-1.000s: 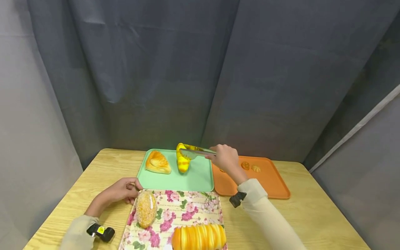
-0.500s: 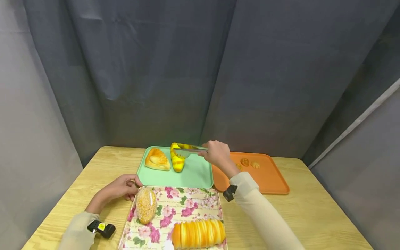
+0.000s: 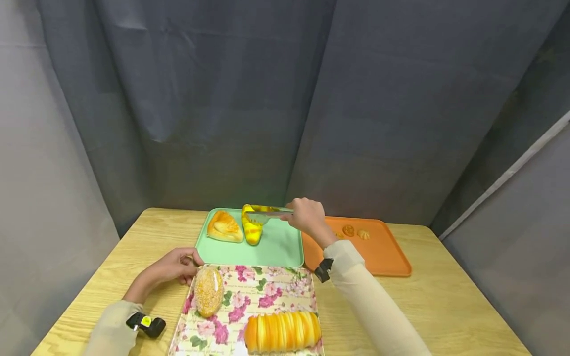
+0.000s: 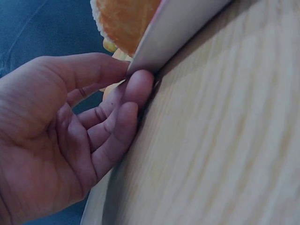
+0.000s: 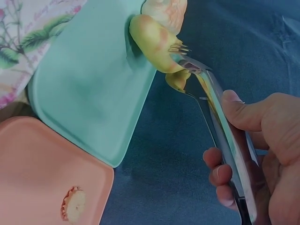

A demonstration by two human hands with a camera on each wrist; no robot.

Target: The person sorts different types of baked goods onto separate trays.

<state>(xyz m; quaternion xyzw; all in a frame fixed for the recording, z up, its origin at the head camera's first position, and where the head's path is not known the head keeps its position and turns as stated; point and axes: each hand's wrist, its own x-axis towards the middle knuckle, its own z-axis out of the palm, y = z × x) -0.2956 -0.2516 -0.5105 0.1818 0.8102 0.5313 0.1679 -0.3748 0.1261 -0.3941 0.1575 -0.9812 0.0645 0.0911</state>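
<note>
With its fingers curled round a pair of metal tongs (image 3: pixel 273 213), my right hand (image 3: pixel 307 217) reaches over the green tray (image 3: pixel 278 254). The tongs' ends lie on either side of a yellow croissant-shaped bread (image 5: pixel 152 42), which stands lengthwise beside a golden triangular pastry (image 3: pixel 224 227). In the right wrist view the thumb presses one arm of the tongs, fingers round the other side. My left hand (image 3: pixel 173 267) pinches the far left corner of the floral tray (image 4: pixel 176 35) between thumb and fingers. An oval crumb-coated bun (image 3: pixel 208 292) lies on that tray close to these fingers.
A ridged golden roll (image 3: pixel 282 332) lies at the near right of the floral tray. Right of the green tray, an orange tray (image 3: pixel 385 259) holds small cookies (image 3: pixel 363 235), partly hidden by the right forearm. A grey curtain (image 3: pixel 222 99) hangs behind the table.
The right hand has moved left with the tongs and the yellow bread, bringing the bread up beside the triangular pastry. The left hand keeps its place at the floral tray's corner.
</note>
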